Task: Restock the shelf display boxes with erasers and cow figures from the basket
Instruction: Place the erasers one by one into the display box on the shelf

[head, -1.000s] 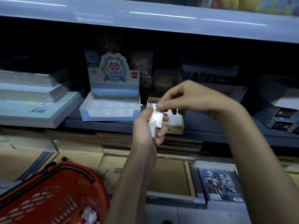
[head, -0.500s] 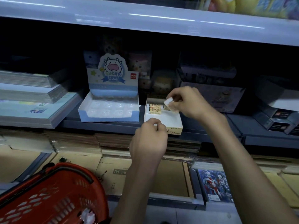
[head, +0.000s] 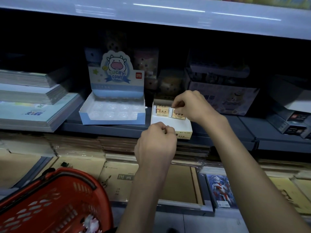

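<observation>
The right hand (head: 193, 105) pinches an eraser (head: 179, 115) in the box (head: 184, 127). The left hand (head: 156, 143) is curled; contents cannot be told.

Cow display box (head: 112, 113) on shelf (head: 107, 130), just left of eraser box (head: 181, 127). Book stacks (head: 33, 101) further left, same shelf. Erasers (head: 162, 111) in eraser box, at back left. Rightmost eraser (head: 179, 114) beside them, pinched under right hand (head: 190, 105). Left hand (head: 155, 145) before eraser box's front edge. Basket (head: 50, 204) below, front left.
</observation>
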Available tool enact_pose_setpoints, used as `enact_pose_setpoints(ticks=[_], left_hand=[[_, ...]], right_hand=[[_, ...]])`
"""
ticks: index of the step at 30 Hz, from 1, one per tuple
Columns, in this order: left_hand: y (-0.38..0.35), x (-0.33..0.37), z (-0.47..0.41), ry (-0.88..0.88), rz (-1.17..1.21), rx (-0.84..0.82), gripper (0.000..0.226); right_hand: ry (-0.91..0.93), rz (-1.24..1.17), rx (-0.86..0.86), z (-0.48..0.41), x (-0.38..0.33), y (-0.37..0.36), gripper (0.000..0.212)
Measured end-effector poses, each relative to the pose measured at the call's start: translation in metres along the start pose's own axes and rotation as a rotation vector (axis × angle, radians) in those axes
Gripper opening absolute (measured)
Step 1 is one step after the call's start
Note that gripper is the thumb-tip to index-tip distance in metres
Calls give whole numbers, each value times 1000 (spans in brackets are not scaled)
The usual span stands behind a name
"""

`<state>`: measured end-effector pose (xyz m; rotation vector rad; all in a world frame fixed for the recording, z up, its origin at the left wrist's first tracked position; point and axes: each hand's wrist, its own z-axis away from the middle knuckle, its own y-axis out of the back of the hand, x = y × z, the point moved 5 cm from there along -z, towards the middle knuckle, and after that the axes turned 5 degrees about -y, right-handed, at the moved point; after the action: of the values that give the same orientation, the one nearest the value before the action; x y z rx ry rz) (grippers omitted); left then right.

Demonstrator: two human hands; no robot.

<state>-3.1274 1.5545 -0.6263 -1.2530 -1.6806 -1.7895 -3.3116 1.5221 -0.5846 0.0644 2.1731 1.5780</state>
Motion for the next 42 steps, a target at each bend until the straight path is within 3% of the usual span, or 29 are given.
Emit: enact_pose_setpoints(ticks=[22,23,25,28,33,37,42], left_hand=[[9,2,2,5,38,53,25],[13,2,2,33,127,87,25],[18,-2,-2,124,533,120,33],[12,-5,-5,252,1167,7,43],[14,3,-1,342,1760,-73,48],[22,8,3,349,1955,-75,51],[22,1,3,344,1842,7,54]], right_hand=[[13,151,5,10,-5,-1,19],[14,140,13,10,-6,2,19],[9,89,39,12,-10,13,14],[6,-117,31,21,-24,35,6],[79,-474,-297,52,-66,57,14],[211,-490,-521,72,-90,57,25],[228,-357,-526,79,-105,43,29]])
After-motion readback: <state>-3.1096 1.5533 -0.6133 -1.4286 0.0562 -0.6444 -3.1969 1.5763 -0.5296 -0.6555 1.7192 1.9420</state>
